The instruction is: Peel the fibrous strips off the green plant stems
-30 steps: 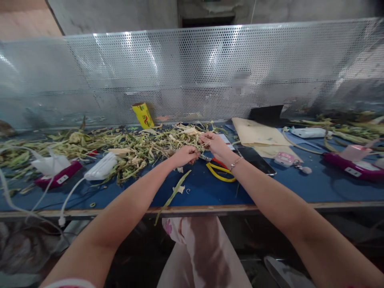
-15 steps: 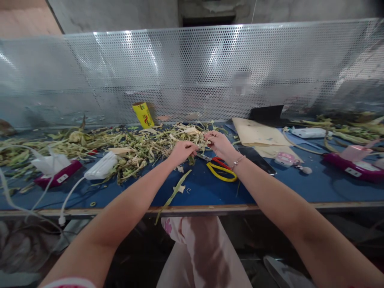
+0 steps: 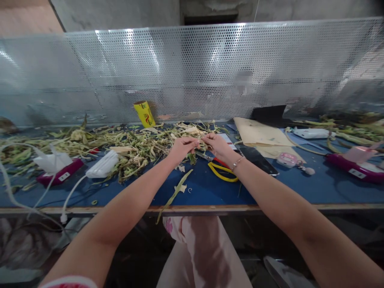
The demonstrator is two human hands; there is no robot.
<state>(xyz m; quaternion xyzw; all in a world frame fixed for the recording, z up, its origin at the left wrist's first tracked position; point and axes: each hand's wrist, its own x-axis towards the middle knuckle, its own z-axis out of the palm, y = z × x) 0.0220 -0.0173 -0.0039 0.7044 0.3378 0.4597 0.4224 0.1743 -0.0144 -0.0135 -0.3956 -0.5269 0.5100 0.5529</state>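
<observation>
My left hand [image 3: 182,149] is closed in a pinch over the right end of a heap of withered green and yellow plant stems [image 3: 141,148]. Facing it, my right hand [image 3: 221,149] also pinches, its fingertips almost meeting the left ones. Whatever sits between the fingers is too small to make out. Below the right hand lies a pair of scissors [image 3: 220,175] with yellow and red handles, partly hidden by the wrist. A long pale green leaf strip [image 3: 174,194] hangs over the table's front edge, beside a small torn scrap [image 3: 181,188].
A yellow box [image 3: 144,114] stands behind the heap, against a perforated metal panel [image 3: 186,72]. Left are a white charger [image 3: 103,164], cables and a purple power strip [image 3: 61,172]. Right are a black phone [image 3: 259,160], brown paper [image 3: 261,132], a pink case [image 3: 287,159] and another purple power strip [image 3: 354,168].
My hands have come closer together, fingertips nearly touching. A white card or paper behind my right hand now shows. The view has shifted slightly.
</observation>
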